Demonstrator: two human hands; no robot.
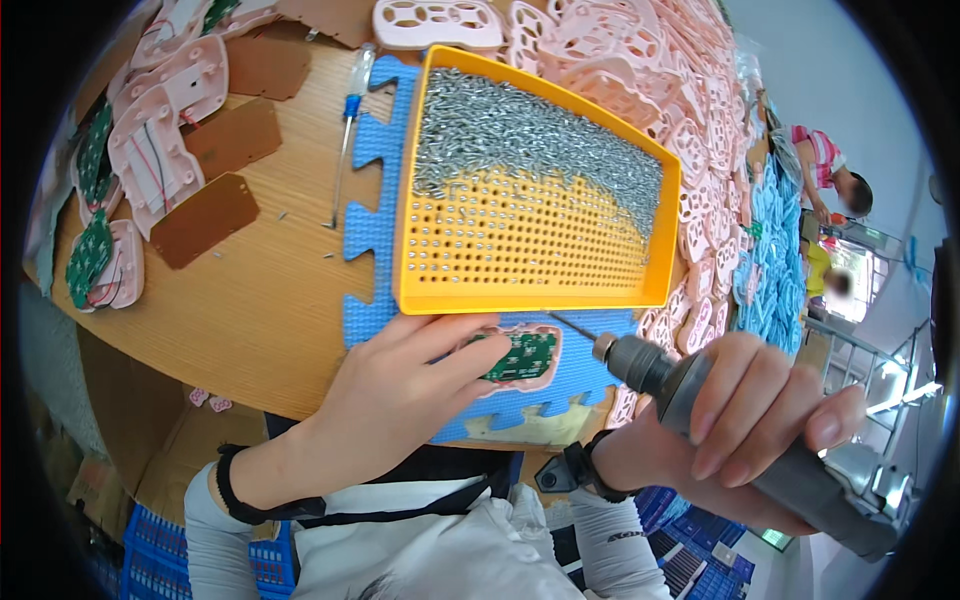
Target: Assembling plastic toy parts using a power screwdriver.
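Note:
My left hand (405, 365) is closed on a small pink plastic housing (553, 362) with a green circuit board (525, 356) inside it. The housing rests on a blue foam mat (590, 378), just in front of a yellow tray (535, 300). Part of the housing is hidden under my fingers. My right hand (750, 420) is wrapped round a dark grey electric screwdriver (690, 385). Its thin bit points left, its tip close to the tray's front edge and apart from the board. Loose silver screws (520, 125) heap in the tray's far part, and others stand in its rows of holes.
Pink plastic shells (620, 40) pile up behind and right of the tray, beside blue parts (772, 260). A blue-collared screwdriver (350, 110) lies left of the tray. Brown boards (205, 220) and pink housings with wires (155, 170) sit at left. Other people (825, 170) are far right.

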